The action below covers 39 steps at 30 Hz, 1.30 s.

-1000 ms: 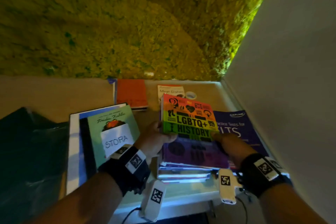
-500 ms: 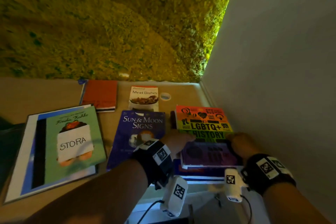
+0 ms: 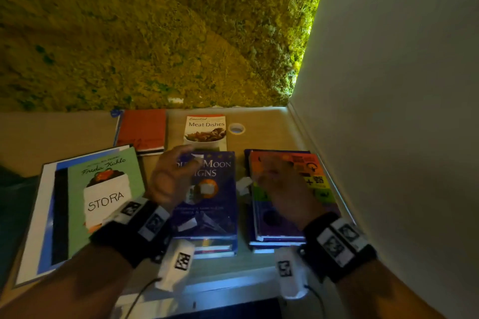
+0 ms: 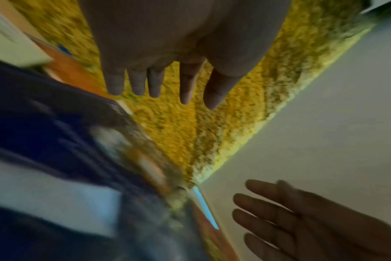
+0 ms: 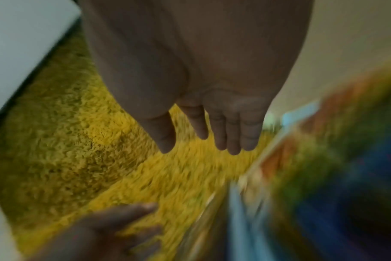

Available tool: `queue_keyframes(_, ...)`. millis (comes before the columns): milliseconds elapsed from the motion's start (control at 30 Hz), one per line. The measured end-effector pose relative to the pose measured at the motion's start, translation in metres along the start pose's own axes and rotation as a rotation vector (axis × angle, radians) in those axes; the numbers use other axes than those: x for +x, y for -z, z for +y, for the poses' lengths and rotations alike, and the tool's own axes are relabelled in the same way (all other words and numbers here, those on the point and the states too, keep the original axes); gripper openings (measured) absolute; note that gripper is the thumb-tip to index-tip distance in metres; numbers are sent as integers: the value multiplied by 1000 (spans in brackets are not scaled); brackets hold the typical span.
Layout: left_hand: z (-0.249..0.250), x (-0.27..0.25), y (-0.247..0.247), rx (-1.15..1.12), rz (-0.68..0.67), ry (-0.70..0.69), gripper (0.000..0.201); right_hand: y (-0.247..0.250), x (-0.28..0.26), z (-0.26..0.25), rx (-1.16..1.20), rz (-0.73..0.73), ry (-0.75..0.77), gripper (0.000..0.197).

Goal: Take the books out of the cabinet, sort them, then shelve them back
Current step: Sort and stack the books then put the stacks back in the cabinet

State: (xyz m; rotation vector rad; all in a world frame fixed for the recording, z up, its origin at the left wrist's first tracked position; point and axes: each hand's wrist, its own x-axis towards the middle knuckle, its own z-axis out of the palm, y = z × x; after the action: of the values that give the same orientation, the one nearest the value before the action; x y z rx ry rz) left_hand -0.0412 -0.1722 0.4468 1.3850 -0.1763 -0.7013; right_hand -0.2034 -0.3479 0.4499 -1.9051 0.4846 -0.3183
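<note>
Hovering over the sorted piles, both hands were empty, fingers straight and loosely spread in the wrist views. The left hand hung above the upper left part of the Sun & Moon Signs book, which topped the middle stack, its long axis running away from the person. The right hand hung over the rainbow-covered history book, topmost on the right stack and lying the same way; whether either hand touched a cover could not be told through the blur. That right stack sat close against the white side wall, leaving little room on its outer edge, so a grip from its near or left edge looked easier. To the left lay the Frida Kahlo book, nearer the left hand. Behind lay the Meat Dishes book and an orange book, near the moss wall. Bare counter remained at far left.
</note>
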Motion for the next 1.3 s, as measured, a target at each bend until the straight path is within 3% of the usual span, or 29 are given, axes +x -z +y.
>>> queue_keyframes(33, -14, 16, 22, -121, -18, 94, 31, -22, 4, 2, 66, -37, -19, 17)
queue_keyframes(100, -39, 27, 55, -50, -118, 65, 32, -57, 9, 12, 114, -35, -78, 25)
queue_keyframes(167, -43, 8, 63, 115, 36, 143, 36, -81, 13, 28, 205, -19, -173, 44)
queue_keyframes(267, -52, -14, 60, 106, 15, 247, 15, -104, 13, 57, 327, -6, -381, 60)
queue_keyframes(333, -62, -11, 63, 127, 27, 224, 18, -113, 10, 67, 315, 23, -425, 76)
queue_keyframes(467, -64, -11, 66, 81, 19, 231, 36, -117, 7, 48, 598, 51, -486, 37)
queue_keyframes(633, -55, -24, 67, 65, 18, 175, 21, -112, -8, 30, 719, 32, -463, 37)
queue_keyframes(767, -17, -32, 45, 6, -67, 57, 26, -85, -4, 1, 673, 64, -341, 36)
queue_keyframes(967, 34, -25, -35, -30, -167, -139, 32, 12, 2, -52, 582, 127, -140, 33)
queue_keyframes(1133, 56, -31, -96, -11, -259, -167, 29, 72, -9, -64, 572, 178, -73, 34)
queue_keyframes(1300, 71, -43, -126, -39, -294, -255, 33, 105, -25, -61, 567, 210, 1, 36)
